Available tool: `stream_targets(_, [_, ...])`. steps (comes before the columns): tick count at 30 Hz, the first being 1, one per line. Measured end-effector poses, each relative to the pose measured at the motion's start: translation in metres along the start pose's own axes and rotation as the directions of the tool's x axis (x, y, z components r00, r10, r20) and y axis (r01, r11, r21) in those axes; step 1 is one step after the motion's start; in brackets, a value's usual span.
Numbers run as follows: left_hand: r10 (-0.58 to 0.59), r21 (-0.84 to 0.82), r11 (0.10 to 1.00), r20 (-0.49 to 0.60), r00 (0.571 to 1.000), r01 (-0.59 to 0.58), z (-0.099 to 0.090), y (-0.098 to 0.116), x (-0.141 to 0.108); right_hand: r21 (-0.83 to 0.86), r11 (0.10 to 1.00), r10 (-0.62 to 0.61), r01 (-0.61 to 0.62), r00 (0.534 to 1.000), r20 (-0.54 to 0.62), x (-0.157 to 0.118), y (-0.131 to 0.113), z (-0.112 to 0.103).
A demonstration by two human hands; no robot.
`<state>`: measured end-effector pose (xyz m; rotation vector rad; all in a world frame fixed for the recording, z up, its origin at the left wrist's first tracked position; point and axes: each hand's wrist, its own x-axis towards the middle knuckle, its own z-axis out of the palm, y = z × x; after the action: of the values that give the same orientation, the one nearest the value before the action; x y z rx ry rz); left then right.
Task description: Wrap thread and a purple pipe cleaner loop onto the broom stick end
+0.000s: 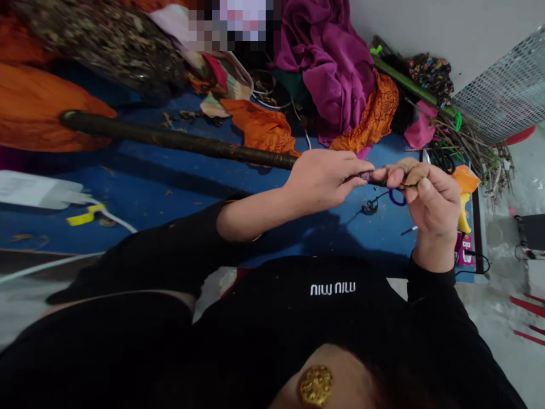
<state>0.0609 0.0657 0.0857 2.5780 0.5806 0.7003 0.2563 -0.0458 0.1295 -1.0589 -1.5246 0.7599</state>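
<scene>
A long dark green stick (200, 145) stretches from the orange cloth at the left to the middle of the blue table. My left hand (319, 177) is closed round its right part, thumb and fingers pinching near the thin dark end (378, 181). At that end my right hand (436, 196) is closed, its fingertips pinching a small brown leaf-like piece (411, 185); its exact kind is unclear. Just below these fingers shows a purple loop (398, 197). A dark tangled strand (370, 207) hangs or lies beside it; which, I cannot tell.
Orange cloth (46, 108), magenta cloth (336, 68) and a pile of dried plant matter (106, 45) lie along the far side. Dark-handled scissors (447, 161), a yellow tool handle (465, 213) and a purple power strip (465, 250) are at the right. A white adapter (38, 190) lies left.
</scene>
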Motion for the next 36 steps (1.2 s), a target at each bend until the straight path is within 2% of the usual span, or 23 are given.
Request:
stream_targets(3, [0.046,0.094,0.995,-0.067,0.997,-0.040,0.013,-0.004,0.004,0.049,0.996,-0.073,0.076,0.995,-0.061,-0.004,0.010,0.017])
stream_targets(6, [0.089,0.226,0.972,-0.113,0.990,-0.062,0.029,-0.007,0.004,-0.036,0.987,-0.162,0.158,0.978,-0.135,-0.012,0.021,0.037])
stream_targets(9, [0.136,0.328,0.941,-0.130,0.982,-0.087,0.042,-0.008,0.000,-0.124,0.980,-0.177,0.153,0.961,-0.213,-0.018,0.025,0.050])
stream_targets(14, [0.253,0.423,0.889,-0.139,0.957,-0.174,0.052,-0.010,-0.008,-0.074,0.984,-0.180,0.164,0.878,-0.444,-0.014,0.016,0.052])
stream_targets(17, [0.300,0.438,0.873,-0.138,0.944,-0.214,0.055,-0.010,-0.011,-0.069,0.993,-0.114,0.092,0.875,-0.471,-0.010,0.012,0.049])
stream_targets(21, [0.213,0.387,0.905,-0.054,0.976,-0.176,0.054,-0.007,-0.011,-0.096,0.995,-0.044,0.000,0.886,-0.462,-0.014,0.005,0.050])
stream_targets(24, [0.109,0.316,0.942,0.020,0.994,-0.110,0.046,-0.003,-0.008,-0.125,0.992,-0.058,0.007,0.909,-0.414,-0.022,0.000,0.053])
stream_targets(27, [0.071,0.272,0.959,0.058,0.996,-0.084,0.039,-0.001,-0.005,-0.183,0.980,-0.133,0.081,0.947,-0.293,-0.029,0.002,0.055])
stream_targets(29, [0.070,0.252,0.964,0.065,0.995,-0.084,0.036,-0.002,-0.004,-0.249,0.955,-0.217,0.163,0.954,-0.206,-0.031,0.007,0.056])
stream_targets(33, [0.018,0.180,0.983,0.050,0.999,-0.027,0.027,-0.004,-0.001,-0.400,0.838,-0.426,0.372,0.903,-0.051,-0.028,0.018,0.059])
stream_targets(36, [-0.032,0.110,0.994,0.054,0.998,0.026,0.018,-0.002,0.001,-0.473,0.761,-0.487,0.445,0.873,0.036,-0.023,0.022,0.061])
